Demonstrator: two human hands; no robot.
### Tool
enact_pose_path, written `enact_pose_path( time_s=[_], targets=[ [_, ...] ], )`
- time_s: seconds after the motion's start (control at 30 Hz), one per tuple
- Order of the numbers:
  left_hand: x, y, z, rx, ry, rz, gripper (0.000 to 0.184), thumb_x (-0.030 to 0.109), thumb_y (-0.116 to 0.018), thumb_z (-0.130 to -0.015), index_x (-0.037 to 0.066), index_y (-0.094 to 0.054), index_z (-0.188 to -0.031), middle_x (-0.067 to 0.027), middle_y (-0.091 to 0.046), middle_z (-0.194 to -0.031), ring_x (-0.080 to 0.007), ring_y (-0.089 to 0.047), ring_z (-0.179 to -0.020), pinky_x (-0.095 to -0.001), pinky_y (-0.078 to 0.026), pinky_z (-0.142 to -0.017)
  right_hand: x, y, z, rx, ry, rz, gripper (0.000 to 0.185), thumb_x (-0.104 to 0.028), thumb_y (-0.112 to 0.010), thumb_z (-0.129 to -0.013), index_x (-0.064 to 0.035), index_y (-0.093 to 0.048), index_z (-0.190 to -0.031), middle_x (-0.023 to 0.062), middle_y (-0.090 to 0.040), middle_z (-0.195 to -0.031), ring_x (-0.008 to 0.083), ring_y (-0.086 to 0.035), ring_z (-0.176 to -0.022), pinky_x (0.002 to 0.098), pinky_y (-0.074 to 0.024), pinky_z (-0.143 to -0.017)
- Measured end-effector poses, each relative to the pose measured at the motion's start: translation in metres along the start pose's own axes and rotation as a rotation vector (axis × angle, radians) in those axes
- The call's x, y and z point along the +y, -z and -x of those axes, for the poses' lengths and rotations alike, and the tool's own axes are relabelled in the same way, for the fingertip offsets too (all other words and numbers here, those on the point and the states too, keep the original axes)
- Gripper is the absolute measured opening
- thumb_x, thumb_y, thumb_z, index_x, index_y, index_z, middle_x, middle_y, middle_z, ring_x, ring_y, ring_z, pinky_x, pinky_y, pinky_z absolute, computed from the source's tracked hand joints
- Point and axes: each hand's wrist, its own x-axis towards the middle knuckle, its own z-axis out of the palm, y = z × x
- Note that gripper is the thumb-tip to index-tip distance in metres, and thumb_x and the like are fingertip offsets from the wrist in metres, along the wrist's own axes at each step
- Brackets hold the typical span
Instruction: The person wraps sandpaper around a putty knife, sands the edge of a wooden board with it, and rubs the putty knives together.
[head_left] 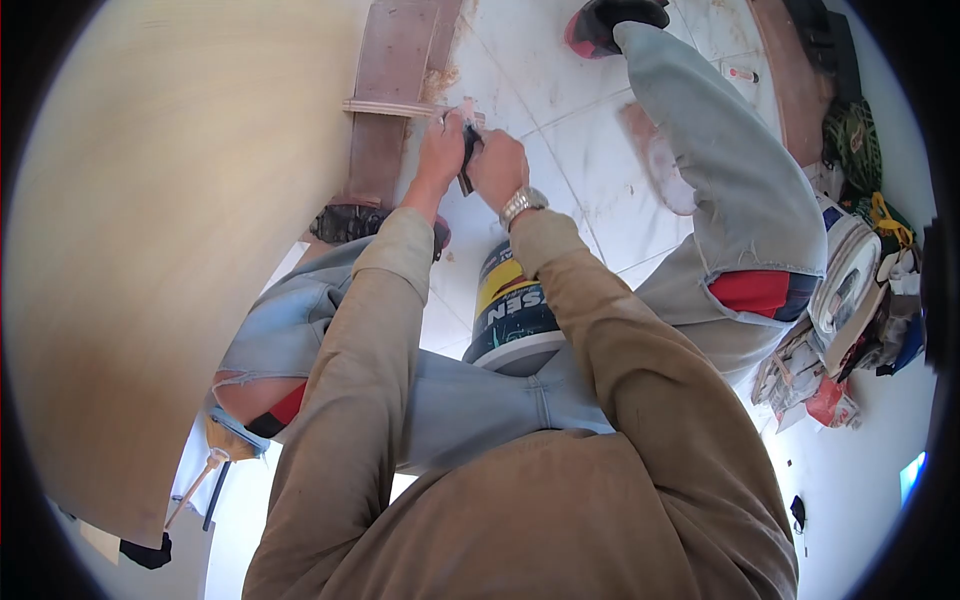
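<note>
My left hand (441, 152) is closed at the end of a thin wooden strip (390, 107), beside a small dark tool (468, 158). Fingers of my right hand (499, 166) are wrapped round that dark tool, whose lower end sticks out between the hands. What kind of tool it is cannot be made out. The strip lies across a reddish-brown board (378, 160) on the floor. Pale dust or shavings show just above my fingertips. Below my hands, a dark bucket (515, 310) with a yellow band stands between my legs.
A large pale wooden panel (170, 220) fills the left side. White tiles (570, 150) cover the floor. Right of my hands lies another reddish board (650, 150). Bags and piled items (850, 270) line the right wall. A broom (222, 440) is at lower left.
</note>
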Motion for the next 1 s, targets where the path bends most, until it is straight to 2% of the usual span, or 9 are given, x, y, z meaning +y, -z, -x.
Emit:
enact_pose_path(
  time_s=[0.2, 0.3, 0.4, 0.5, 0.6, 0.7, 0.8, 0.9, 1.0],
  targets=[
    [0.005, -0.002, -0.003, 0.001, 0.035, -0.012, 0.044, 0.030, -0.043, -0.100, -0.006, -0.063, -0.112, -0.0294, -0.065, -0.114, -0.0427, -0.061, -0.110, -0.0433, -0.045, -0.095, -0.007, 0.006, -0.002, -0.016, 0.007, -0.017, 0.026, -0.014, -0.060, -0.088, -0.0046, -0.074, -0.106, 0.0259, -0.069, -0.090, 0.0444, -0.068, -0.086, 0.0493, -0.0545, -0.080],
    [0.000, 0.006, -0.001, -0.026, 0.009, -0.035, 0.036, 0.030, -0.046, -0.103, -0.001, -0.062, -0.112, -0.0111, -0.065, -0.103, -0.0204, -0.057, -0.096, -0.0334, -0.045, -0.089, -0.002, 0.015, -0.006, -0.035, -0.034, -0.045, 0.019, -0.012, -0.062, -0.086, -0.0019, -0.072, -0.098, 0.0250, -0.069, -0.092, 0.0437, -0.067, -0.089, 0.0504, -0.0541, -0.081],
    [0.017, -0.001, 0.007, 0.057, -0.026, -0.048, 0.044, 0.030, -0.044, -0.099, -0.006, -0.063, -0.114, -0.0279, -0.067, -0.110, -0.0413, -0.064, -0.105, -0.0436, -0.047, -0.094, -0.018, 0.028, -0.011, -0.047, -0.033, -0.040, 0.018, -0.011, -0.062, -0.085, -0.0010, -0.071, -0.097, 0.0238, -0.069, -0.095, 0.0418, -0.067, -0.092, 0.0502, -0.0541, -0.082],
    [-0.008, 0.001, -0.005, 0.006, 0.065, 0.042, 0.038, 0.032, -0.046, -0.104, -0.001, -0.063, -0.112, -0.0104, -0.065, -0.106, -0.0199, -0.058, -0.099, -0.0338, -0.045, -0.090, -0.022, 0.015, 0.003, -0.045, 0.027, 0.021, 0.024, -0.013, -0.062, -0.087, -0.0017, -0.072, -0.105, 0.0223, -0.069, -0.097, 0.0396, -0.066, -0.096, 0.0495, -0.0534, -0.085],
    [0.008, 0.002, 0.004, -0.011, 0.032, 0.054, 0.041, 0.034, -0.046, -0.105, -0.001, -0.063, -0.116, -0.0112, -0.065, -0.108, -0.0198, -0.057, -0.101, -0.0338, -0.044, -0.092, -0.004, 0.020, -0.011, 0.067, 0.073, -0.062, 0.027, -0.011, -0.060, -0.087, -0.0025, -0.071, -0.110, 0.0213, -0.068, -0.097, 0.0404, -0.066, -0.094, 0.0488, -0.0534, -0.086],
    [-0.006, 0.002, -0.007, -0.048, 0.042, -0.016, 0.049, 0.040, -0.044, -0.107, -0.003, -0.062, -0.122, -0.0128, -0.066, -0.112, -0.0206, -0.057, -0.105, -0.0335, -0.044, -0.096, -0.028, 0.021, 0.011, -0.030, 0.029, 0.002, 0.030, -0.014, -0.059, -0.089, -0.0044, -0.070, -0.115, 0.0170, -0.067, -0.103, 0.0372, -0.065, -0.102, 0.0479, -0.0541, -0.087],
    [0.016, -0.003, 0.003, -0.019, 0.037, 0.074, 0.059, 0.046, -0.036, -0.107, -0.006, -0.062, -0.121, -0.0251, -0.067, -0.116, -0.0365, -0.062, -0.112, -0.0417, -0.045, -0.097, -0.027, 0.019, 0.015, -0.026, 0.028, 0.021, 0.031, -0.015, -0.058, -0.090, -0.0073, -0.069, -0.118, 0.0135, -0.066, -0.110, 0.0341, -0.063, -0.106, 0.0482, -0.0545, -0.085],
    [0.019, -0.001, 0.006, -0.015, 0.090, 0.049, 0.063, 0.051, -0.039, -0.108, -0.004, -0.057, -0.132, -0.0152, -0.063, -0.124, -0.0217, -0.055, -0.112, -0.0341, -0.043, -0.100, -0.017, 0.017, 0.010, -0.017, 0.025, -0.003, 0.031, -0.014, -0.058, -0.089, -0.0089, -0.069, -0.118, 0.0134, -0.067, -0.108, 0.0340, -0.063, -0.104, 0.0478, -0.0544, -0.085],
    [0.017, 0.002, 0.004, -0.107, 0.128, 0.004, 0.065, 0.051, -0.039, -0.108, -0.006, -0.055, -0.135, -0.0166, -0.061, -0.129, -0.0213, -0.055, -0.116, -0.0347, -0.043, -0.100, -0.020, 0.012, 0.018, -0.015, -0.010, -0.063, 0.032, -0.013, -0.059, -0.088, -0.0096, -0.069, -0.119, 0.0133, -0.067, -0.107, 0.0341, -0.063, -0.103, 0.0473, -0.0541, -0.086]
  ],
)
